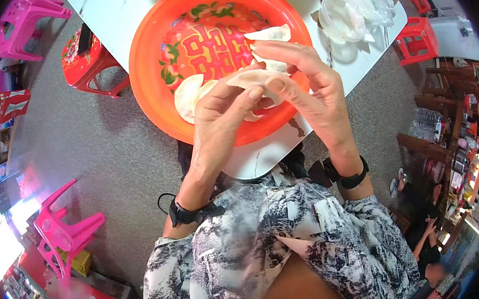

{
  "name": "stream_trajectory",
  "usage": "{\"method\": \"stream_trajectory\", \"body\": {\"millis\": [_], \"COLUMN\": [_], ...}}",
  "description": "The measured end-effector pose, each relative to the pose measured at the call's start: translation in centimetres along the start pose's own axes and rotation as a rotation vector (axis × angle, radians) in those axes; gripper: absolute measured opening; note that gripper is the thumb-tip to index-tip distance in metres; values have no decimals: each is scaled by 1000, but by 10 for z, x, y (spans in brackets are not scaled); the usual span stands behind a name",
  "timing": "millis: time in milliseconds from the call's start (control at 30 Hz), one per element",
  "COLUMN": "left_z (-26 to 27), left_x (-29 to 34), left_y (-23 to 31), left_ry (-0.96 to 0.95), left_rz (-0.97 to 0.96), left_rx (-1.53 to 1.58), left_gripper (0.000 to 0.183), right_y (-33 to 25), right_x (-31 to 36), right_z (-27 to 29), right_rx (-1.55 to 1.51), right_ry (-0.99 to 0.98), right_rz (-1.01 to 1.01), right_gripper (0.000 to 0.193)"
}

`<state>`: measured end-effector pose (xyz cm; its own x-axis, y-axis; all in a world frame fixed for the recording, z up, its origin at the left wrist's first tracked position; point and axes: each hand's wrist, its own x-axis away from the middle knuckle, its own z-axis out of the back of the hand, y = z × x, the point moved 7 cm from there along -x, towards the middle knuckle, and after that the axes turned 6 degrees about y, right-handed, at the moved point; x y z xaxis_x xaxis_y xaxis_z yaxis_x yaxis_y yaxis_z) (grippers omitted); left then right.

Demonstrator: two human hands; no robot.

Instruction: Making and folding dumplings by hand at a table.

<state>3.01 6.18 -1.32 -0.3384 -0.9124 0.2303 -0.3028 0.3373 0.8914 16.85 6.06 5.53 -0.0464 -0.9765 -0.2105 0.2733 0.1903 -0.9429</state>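
Between the fingertips of both my hands is a pale, half-moon dumpling (pixel 253 79), held over the near part of a round red basin (pixel 147 54). My left hand (pixel 218 110) pinches its left end, thumb toward me. At the other end, my right hand (pixel 317 87) presses the edge with its thumb, fingers curled behind. More folded dumplings (pixel 187 97) lie inside the basin at the left, partly behind my left hand. Another dumpling (pixel 270 34) sits near the right wall, beyond my right fingers. Flowers and a printed pattern cover the basin's floor.
The basin stands on a white table (pixel 247 165). A clear plastic bag with a round tub (pixel 345 18) lies on its right side. Around it are a red stool (pixel 84 63), a pink chair (pixel 68 226) and another red stool (pixel 418 40). Someone else (pixel 430 240) is at the lower right.
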Motion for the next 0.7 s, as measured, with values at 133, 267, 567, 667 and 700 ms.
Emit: {"method": "stream_trajectory", "body": {"millis": [133,267,567,667,700], "left_z": [-5,-10,-7,-5,-5], "left_x": [-1,2,-2,1,1], "left_y": [3,9,6,6,6], "left_ry": [44,92,91,101,100], "left_rz": [16,-4,-47,-29,-30], "left_rx": [154,256,144,79,77], "left_gripper": [42,42,43,43,43], "right_y": [13,13,15,11,10], "right_x": [8,7,7,7,7], "right_z": [6,3,-3,-4,-4], "right_rx": [8,-52,-136,-48,-50], "right_ry": [101,148,204,213,215], "right_rz": [-81,-91,-28,45,46], "right_gripper": [27,19,12,9,9]}}
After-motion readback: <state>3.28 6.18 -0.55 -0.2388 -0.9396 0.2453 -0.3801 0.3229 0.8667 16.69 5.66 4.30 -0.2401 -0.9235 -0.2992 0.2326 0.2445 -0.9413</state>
